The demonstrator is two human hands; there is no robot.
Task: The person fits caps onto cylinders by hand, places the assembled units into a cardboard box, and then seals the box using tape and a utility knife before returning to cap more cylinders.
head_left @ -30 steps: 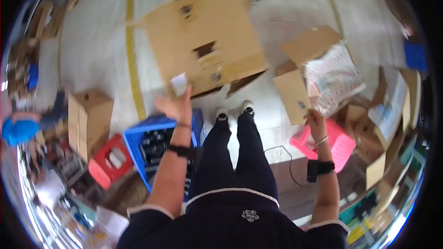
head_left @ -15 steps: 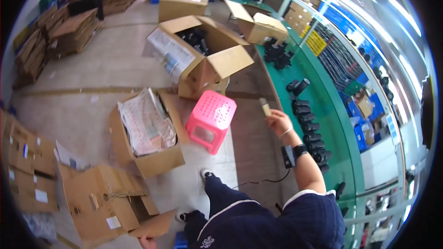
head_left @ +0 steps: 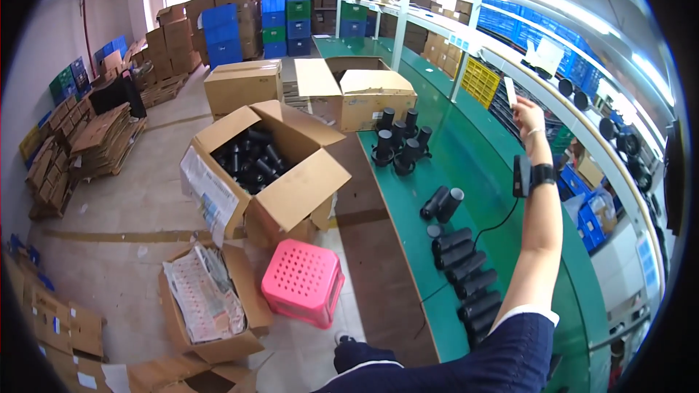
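My right hand (head_left: 527, 115) is raised over the green workbench (head_left: 480, 167), pinching a small white card (head_left: 510, 91) between its fingers. A black device (head_left: 521, 175) is strapped at that wrist, with a thin cable hanging down from it. Below the arm, several black cylinders (head_left: 459, 262) lie in a row on the bench, and more black cylinders (head_left: 399, 144) stand upright further along. My left hand is out of view.
An open carton of black cylinders (head_left: 255, 164) stands on the floor beside a pink plastic stool (head_left: 303, 282). A carton of papers (head_left: 207, 302) sits nearer. Stacked cartons and blue crates (head_left: 218, 33) line the back. Shelving (head_left: 582, 94) runs along the bench's right side.
The view has swung from the floor up toward the bench. My right hand has risen with the white card. My left hand, seen a second ago, has left the picture.
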